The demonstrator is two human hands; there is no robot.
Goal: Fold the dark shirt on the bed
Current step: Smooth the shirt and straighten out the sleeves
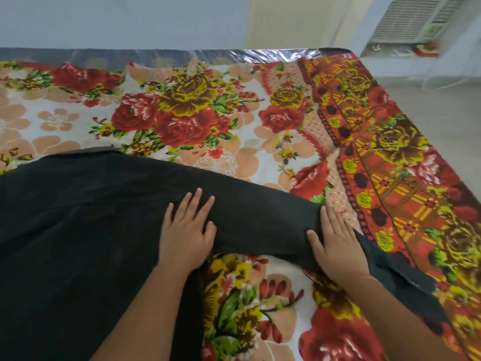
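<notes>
Grip: left hand (pixel 186 237) flat, released, on dark shirt (pixel 78 230); right hand (pixel 337 246) flat beside sleeve | shirt spread on bed (pixel 234 105) | soft, limp, light; take sleeve at cuff

My shirt (pixel 86 230) runs off the left and bottom edges, so I can't see its hem. Beyond my right fingers (pixel 333 222) the sleeve end (pixel 406 280) slips behind my forearm. The blanket (pixel 208 113) under my left fingers (pixel 192 204) is covered. Far ahead, the wall unit (pixel 413 19) is blurred and cropped.
</notes>
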